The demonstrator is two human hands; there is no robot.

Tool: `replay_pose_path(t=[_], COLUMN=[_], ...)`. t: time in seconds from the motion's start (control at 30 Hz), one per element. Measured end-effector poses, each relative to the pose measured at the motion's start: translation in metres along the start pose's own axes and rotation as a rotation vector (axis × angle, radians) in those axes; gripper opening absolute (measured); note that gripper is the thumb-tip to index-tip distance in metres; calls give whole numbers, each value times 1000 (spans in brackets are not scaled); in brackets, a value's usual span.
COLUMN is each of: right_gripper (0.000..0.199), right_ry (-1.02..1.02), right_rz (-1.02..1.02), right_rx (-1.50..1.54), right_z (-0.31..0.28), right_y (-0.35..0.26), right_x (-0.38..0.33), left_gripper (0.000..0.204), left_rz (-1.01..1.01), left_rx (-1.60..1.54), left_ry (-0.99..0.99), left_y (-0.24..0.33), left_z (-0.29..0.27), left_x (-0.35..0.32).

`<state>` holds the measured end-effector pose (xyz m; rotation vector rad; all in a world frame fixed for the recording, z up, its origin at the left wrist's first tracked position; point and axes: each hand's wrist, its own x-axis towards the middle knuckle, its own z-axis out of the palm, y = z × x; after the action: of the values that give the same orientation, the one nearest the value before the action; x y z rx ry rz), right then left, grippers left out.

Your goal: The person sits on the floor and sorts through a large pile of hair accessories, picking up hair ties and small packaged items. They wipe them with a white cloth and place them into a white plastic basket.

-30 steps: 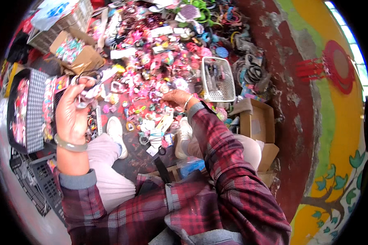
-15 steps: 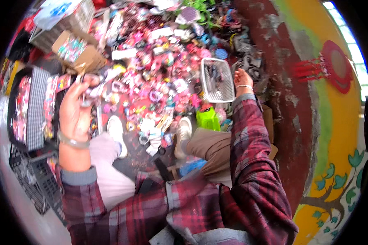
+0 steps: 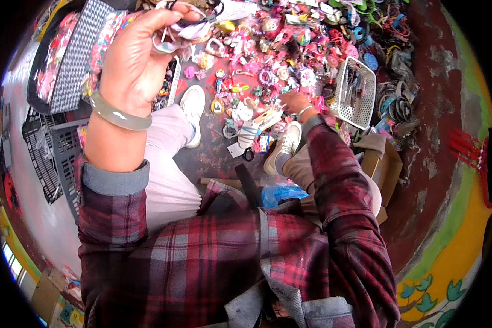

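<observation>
My left hand (image 3: 139,65), raised at the upper left with a pale bangle on the wrist, is closed on a bunch of hair ties (image 3: 194,28), dark and light loops hanging from the fingers. My right hand (image 3: 296,103) reaches down into the heap of hair accessories (image 3: 279,65), mostly pink and red pieces. Its fingertips are lost among the pieces, so whether they grip anything does not show. Just right of that hand is a white perforated basket (image 3: 361,121) with some dark bands inside. White and tan pieces (image 3: 250,131) lie near my right shoe.
At the left stands a checked black-and-white case (image 3: 81,52) packed with colourful pieces. Black plastic crates (image 3: 65,156) lie below it. An open cardboard box (image 3: 387,164) stands right of my right leg. Black bands (image 3: 402,104) are heaped along the dark red wall base.
My right hand has moved from beside the white basket to the heap left of it. My left hand stays closed on the hair ties. The whole view has shifted.
</observation>
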<state>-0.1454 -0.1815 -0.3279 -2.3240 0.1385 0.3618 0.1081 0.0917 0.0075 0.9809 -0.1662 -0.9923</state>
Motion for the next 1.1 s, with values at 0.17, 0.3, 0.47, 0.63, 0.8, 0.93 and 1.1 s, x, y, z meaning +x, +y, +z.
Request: replay_pose_path(t=[0.17,0.3,0.47,0.63,0.8,0.93,1.1], right_gripper=[25,34,41,45,48,33,25], right_ry=[-510,-773,-692,-95,353,-260,-1118], right_rz=[-251,-169,66,106,163,-74,-291], right_rx=[-297,266,94,-99,-184,-487,-6], right_z=[186,248,192,148,50,49,148], right_y=[-50,-90,-111,-37,22,40,-44], right_x=[8,-26,-10,58,91,57,-18], left_gripper=[15,16,16,17,17,18,17], left_rz=[84,125,102,85,48,57,38], left_rx=[-81,-60,-43,-1,-102,-62,-59], left_ry=[-91,23,75,85,-50,-39,-5], left_y=[0,3,8,10,8,8,2], left_z=[-5,-10,-12,-2,0,5,7], left_x=[-8,-17,-20,-20,-17,-15,-16])
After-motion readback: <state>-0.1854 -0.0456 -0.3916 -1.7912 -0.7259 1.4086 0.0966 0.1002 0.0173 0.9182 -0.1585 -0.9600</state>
